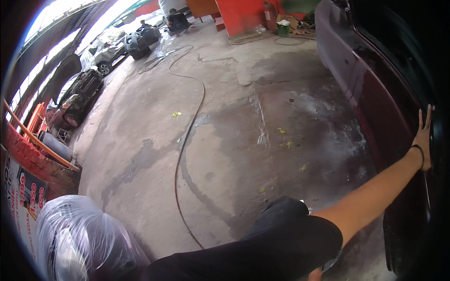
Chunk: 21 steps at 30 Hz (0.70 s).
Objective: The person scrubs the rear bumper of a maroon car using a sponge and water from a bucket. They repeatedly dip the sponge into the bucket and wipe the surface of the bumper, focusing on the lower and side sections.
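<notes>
My left arm, in a short black sleeve with a dark band at the wrist, stretches across to the right. My left hand (424, 136) lies against the dark maroon car panel (375, 103), its fingers extended and apart, holding nothing. Part of that hand blends into the dark rim of the picture. Below the sleeve, at the bottom edge, a small patch of skin (315, 275) shows, apparently my right hand; its fingers are hidden. Close to it is the curved edge of a round object (333, 263), mostly covered by my arm. A dark trouser leg (281, 215) shows beyond my sleeve.
A hose (179, 182) winds across the stained concrete floor (140, 122). At lower left stands a plastic-wrapped bundle (89, 234) beside a printed sign (28, 201). Car parts (82, 96) line the left side. A person (177, 21) crouches far off, near a red wall (241, 18).
</notes>
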Motion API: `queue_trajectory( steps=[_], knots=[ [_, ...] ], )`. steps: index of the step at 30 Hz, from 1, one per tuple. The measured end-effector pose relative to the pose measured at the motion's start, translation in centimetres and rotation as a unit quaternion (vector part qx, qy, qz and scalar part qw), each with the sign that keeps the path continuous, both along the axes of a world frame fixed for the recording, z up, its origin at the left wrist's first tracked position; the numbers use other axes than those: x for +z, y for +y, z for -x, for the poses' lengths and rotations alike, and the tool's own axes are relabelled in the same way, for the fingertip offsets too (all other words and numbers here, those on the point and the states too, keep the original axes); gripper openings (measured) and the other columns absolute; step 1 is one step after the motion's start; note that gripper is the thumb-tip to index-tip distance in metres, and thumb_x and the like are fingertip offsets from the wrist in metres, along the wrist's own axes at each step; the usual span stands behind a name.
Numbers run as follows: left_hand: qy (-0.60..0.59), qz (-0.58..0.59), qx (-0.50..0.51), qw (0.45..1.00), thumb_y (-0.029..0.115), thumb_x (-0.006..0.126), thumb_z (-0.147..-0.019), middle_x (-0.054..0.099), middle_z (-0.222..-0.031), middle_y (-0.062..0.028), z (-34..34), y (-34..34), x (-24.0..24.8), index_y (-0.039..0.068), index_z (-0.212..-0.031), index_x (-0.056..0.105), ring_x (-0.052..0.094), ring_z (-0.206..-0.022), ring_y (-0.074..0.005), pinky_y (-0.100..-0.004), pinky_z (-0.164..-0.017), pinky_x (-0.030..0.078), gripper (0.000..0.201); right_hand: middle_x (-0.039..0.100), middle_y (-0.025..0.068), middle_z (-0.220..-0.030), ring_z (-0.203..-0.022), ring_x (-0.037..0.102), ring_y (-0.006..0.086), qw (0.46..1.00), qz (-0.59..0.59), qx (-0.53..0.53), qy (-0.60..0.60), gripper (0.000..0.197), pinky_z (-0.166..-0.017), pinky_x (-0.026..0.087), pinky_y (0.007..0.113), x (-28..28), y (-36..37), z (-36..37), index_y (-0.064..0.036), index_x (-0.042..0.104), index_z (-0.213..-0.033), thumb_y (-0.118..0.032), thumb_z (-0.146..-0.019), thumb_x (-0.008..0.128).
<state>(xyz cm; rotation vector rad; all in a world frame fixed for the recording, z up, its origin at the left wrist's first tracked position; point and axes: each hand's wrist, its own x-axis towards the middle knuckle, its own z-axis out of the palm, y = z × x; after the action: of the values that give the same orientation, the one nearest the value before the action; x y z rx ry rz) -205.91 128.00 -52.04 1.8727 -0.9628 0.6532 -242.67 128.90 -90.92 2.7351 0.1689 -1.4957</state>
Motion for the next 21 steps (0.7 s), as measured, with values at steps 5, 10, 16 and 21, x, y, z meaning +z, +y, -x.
queue_trajectory(
  steps=[5, 10, 16, 21],
  knots=[
    [0.017, 0.002, -0.062, 0.998, 0.024, 0.055, -0.106, 0.004, -0.182, -0.0296, 10.6, 8.2, -7.3, 0.000, -0.174, 0.022, -0.004, -0.169, -0.0491, -0.0635, -0.135, -0.001, 0.079, 0.066, 0.0141, -0.154, -0.142, 0.063, 0.0387, 1.000, 0.009, 0.011, 0.008, 0.053, -0.121, 0.043, 0.062, -1.7, -2.3, 2.2, -0.0175, 0.072, -0.144, -0.043, -0.103, 0.049],
    [0.306, -0.173, 0.006, 0.936, 0.020, 0.057, -0.110, 0.017, -0.182, -0.0206, 27.7, 13.3, -30.7, 0.008, -0.169, 0.034, 0.016, -0.169, -0.0423, -0.0556, -0.135, 0.022, 0.065, 0.061, 0.0135, -0.160, -0.147, 0.059, 0.0350, 0.998, -0.027, 0.049, 0.021, 0.057, -0.125, 0.042, 0.054, -2.9, -3.4, 1.0, -0.0180, 0.068, -0.149, -0.045, -0.104, 0.047],
    [0.473, -0.504, 0.127, 0.712, 0.021, 0.072, -0.093, 0.010, -0.184, -0.0237, 34.1, 14.0, -40.2, 0.006, -0.175, 0.022, 0.008, -0.170, -0.0433, -0.0609, -0.136, 0.009, 0.097, 0.065, 0.0018, -0.157, -0.151, 0.056, 0.0292, 0.969, 0.005, 0.239, 0.058, 0.046, -0.127, 0.028, 0.068, -6.6, -7.1, -0.9, -0.0250, 0.076, -0.141, -0.041, -0.106, 0.051],
    [0.506, -0.540, 0.140, 0.657, 0.024, 0.072, -0.093, 0.015, -0.183, -0.0217, 35.2, 10.8, -41.0, 0.006, -0.177, 0.013, 0.008, -0.171, -0.0414, -0.0570, -0.137, -0.001, 0.104, 0.064, 0.0030, -0.159, -0.151, 0.057, 0.0300, 0.975, 0.003, 0.212, 0.059, 0.047, -0.126, 0.031, 0.063, -4.1, -7.0, -0.2, -0.0248, 0.075, -0.143, -0.033, -0.101, 0.058]
  ],
)
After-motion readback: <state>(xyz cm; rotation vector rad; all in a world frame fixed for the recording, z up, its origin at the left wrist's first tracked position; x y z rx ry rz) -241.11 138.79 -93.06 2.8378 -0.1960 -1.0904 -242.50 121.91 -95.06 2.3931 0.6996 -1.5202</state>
